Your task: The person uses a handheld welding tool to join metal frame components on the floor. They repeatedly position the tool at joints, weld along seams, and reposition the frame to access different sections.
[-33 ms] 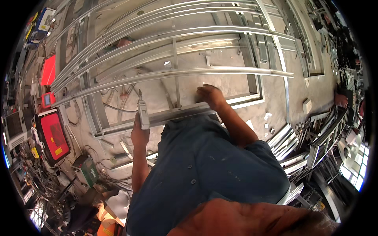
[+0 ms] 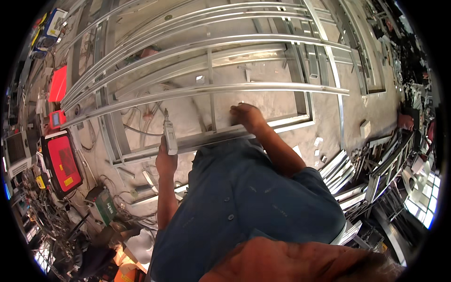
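My left hand [image 2: 166,159] is closed round a grey welding gun [image 2: 169,137] whose narrow metal tip points away from me. The gun is over the left part of the near bar [image 2: 197,139] of a rectangular metal frame. My right hand [image 2: 249,117] is above the same bar, further right, with its fingers curled; whatever they may hold is hidden and dark. A thin crossbar [image 2: 212,103] of the frame runs away from me between my hands. Just beyond them, a long shiny metal tube [image 2: 225,88] lies across the frame.
More long tubes [image 2: 216,41] lie across the work further off. On the left are a red case [image 2: 63,162], a small red device with a screen [image 2: 58,119] and a green box [image 2: 101,205]. Cables trail over the floor. Stacked metal profiles [image 2: 340,171] are at the right.
My right hand has shifted slightly to the left along the near bar. My left hand and the welding gun have stayed almost in place.
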Motion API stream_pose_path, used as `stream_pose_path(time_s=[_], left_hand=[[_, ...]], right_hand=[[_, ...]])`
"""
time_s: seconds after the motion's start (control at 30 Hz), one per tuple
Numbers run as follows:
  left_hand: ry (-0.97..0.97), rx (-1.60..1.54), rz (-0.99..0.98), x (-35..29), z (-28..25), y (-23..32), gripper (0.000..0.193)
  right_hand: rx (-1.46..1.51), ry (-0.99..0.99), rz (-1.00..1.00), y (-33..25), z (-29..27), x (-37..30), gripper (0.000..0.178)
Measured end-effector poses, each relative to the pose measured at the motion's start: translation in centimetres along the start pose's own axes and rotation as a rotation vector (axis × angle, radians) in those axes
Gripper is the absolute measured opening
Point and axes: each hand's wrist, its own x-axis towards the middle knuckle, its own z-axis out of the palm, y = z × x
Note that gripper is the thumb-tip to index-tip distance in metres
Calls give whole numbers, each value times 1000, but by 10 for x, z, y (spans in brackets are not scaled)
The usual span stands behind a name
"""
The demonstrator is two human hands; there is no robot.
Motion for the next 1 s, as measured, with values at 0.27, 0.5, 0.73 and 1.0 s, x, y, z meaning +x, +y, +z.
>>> stream_pose_path(time_s=[0.27, 0.5, 0.73, 1.0], left_hand=[[126, 6, -114, 26, 23, -28, 81], [166, -6, -98, 30, 46, -30, 79], [310, -11, -54, 19, 43, -43, 67], [335, 0, -15, 27, 42, -41, 63]], right_hand=[[168, 92, 289, 50, 111, 93, 33], [-511, -173, -215, 100, 58, 200, 19], [-136, -52, -130, 40, 167, 216, 35], [-804, -24, -666, -57, 186, 201, 41]])
